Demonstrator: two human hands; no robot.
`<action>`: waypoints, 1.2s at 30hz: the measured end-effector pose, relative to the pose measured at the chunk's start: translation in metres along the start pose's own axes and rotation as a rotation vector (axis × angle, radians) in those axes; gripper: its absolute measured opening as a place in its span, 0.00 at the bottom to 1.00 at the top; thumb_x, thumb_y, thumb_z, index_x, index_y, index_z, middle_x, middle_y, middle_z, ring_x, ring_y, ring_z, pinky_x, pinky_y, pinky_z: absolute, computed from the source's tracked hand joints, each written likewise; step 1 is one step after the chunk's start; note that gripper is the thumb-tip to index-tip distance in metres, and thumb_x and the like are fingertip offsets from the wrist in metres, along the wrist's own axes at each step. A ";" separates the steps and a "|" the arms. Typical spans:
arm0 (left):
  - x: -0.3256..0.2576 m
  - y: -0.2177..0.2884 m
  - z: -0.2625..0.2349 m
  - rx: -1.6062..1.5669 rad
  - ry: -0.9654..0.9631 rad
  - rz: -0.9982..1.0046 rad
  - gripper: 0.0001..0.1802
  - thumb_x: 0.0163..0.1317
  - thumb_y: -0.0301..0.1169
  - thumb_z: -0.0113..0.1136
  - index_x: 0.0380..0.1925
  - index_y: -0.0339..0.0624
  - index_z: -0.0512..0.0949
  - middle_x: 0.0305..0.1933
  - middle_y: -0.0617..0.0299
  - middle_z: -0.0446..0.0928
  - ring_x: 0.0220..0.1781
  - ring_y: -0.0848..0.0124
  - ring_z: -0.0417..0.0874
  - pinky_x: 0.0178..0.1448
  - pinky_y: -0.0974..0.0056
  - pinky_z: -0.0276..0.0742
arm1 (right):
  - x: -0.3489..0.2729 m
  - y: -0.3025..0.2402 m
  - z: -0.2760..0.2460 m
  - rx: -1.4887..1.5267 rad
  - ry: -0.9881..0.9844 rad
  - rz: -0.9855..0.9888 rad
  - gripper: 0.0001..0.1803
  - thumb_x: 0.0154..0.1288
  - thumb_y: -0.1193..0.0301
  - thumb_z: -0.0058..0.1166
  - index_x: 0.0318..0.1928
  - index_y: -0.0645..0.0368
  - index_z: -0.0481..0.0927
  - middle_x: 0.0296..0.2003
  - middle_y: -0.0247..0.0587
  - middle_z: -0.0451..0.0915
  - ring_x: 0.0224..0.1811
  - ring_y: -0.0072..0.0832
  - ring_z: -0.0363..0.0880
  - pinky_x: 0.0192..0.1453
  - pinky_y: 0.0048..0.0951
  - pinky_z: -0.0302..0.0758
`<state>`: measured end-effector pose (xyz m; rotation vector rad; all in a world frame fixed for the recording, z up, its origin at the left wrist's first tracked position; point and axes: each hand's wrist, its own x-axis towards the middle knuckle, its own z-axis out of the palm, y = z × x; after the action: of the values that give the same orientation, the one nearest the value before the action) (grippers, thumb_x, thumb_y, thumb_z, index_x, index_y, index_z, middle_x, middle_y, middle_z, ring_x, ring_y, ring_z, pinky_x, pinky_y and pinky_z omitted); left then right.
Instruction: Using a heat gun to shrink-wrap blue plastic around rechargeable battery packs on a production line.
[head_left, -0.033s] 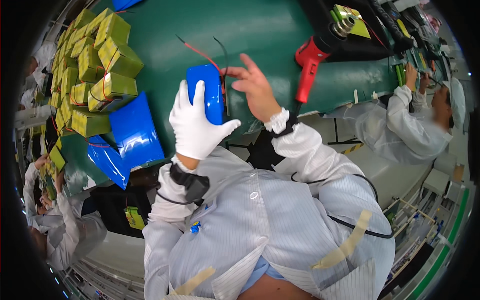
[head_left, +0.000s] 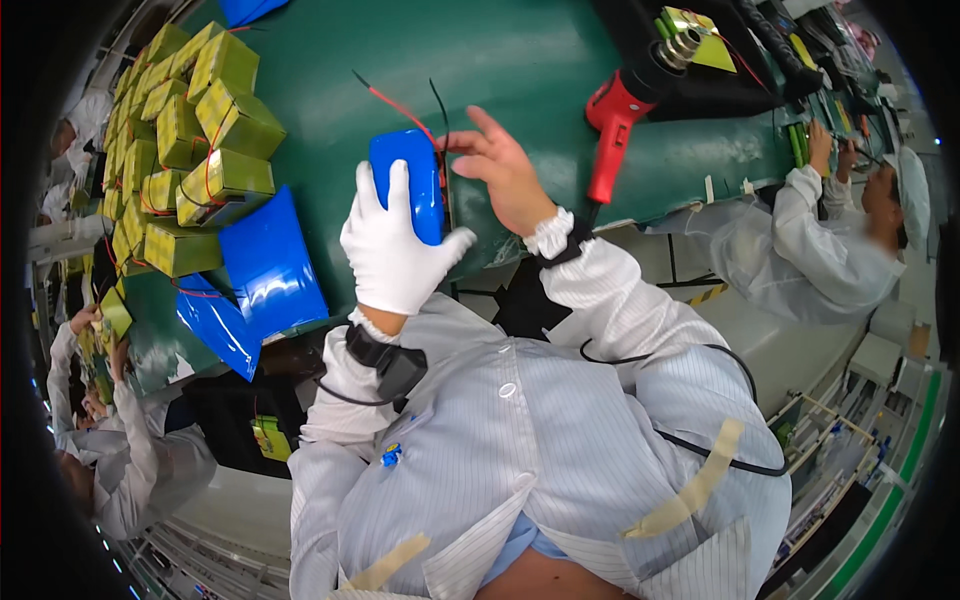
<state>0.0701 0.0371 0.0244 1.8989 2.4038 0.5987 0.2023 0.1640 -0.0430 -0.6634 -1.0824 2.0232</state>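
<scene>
A blue shrink-wrapped battery pack [head_left: 416,200] lies on the green table in front of me. My left hand [head_left: 400,255], in a white glove, rests flat over its near left part, fingers stretched and thumb out to the right. From the pack's right side come a red wire [head_left: 398,107] and a black wire [head_left: 442,112], both pointing away from me. My bare right hand [head_left: 500,172] is beside that edge, fingers apart, with fingertips at the base of the wires. Whether they touch the pack I cannot tell.
Yellow-green battery packs [head_left: 230,118] are stacked at the left, near loose blue wrap sleeves [head_left: 272,255]. A red heat gun [head_left: 613,135] lies to the right by a black box [head_left: 690,95]. Co-workers sit at both sides, one in a white sleeve [head_left: 800,215] at the right.
The view and the blue pack have shifted slightly. My right fingertips are a little closer to the pack's right edge; my left hand stays on the pack.
</scene>
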 end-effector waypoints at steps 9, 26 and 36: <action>0.006 -0.032 -0.008 -0.088 -0.097 0.170 0.48 0.45 0.38 0.75 0.70 0.42 0.67 0.75 0.35 0.61 0.55 0.42 0.82 0.56 0.47 0.81 | 0.004 -0.011 0.010 -0.451 0.079 -0.187 0.21 0.64 0.71 0.68 0.54 0.69 0.80 0.41 0.37 0.84 0.43 0.23 0.81 0.51 0.28 0.78; -0.047 -0.057 -0.010 -0.234 0.198 0.030 0.44 0.54 0.48 0.72 0.67 0.38 0.70 0.69 0.34 0.69 0.70 0.39 0.70 0.74 0.46 0.67 | -0.040 -0.016 0.035 -0.972 0.171 -0.531 0.24 0.62 0.75 0.65 0.59 0.61 0.79 0.47 0.43 0.80 0.32 0.26 0.80 0.40 0.29 0.78; -0.147 -0.227 -0.027 0.432 -0.002 -0.642 0.43 0.54 0.61 0.69 0.66 0.48 0.76 0.69 0.49 0.74 0.71 0.52 0.73 0.72 0.46 0.65 | -0.108 0.048 0.151 -1.076 -0.439 -0.327 0.13 0.62 0.67 0.64 0.44 0.60 0.81 0.34 0.46 0.80 0.36 0.42 0.82 0.40 0.39 0.79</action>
<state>-0.1105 -0.1509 -0.0526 1.0599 3.0805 0.0385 0.1406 -0.0117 0.0034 -0.4769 -2.3991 1.2042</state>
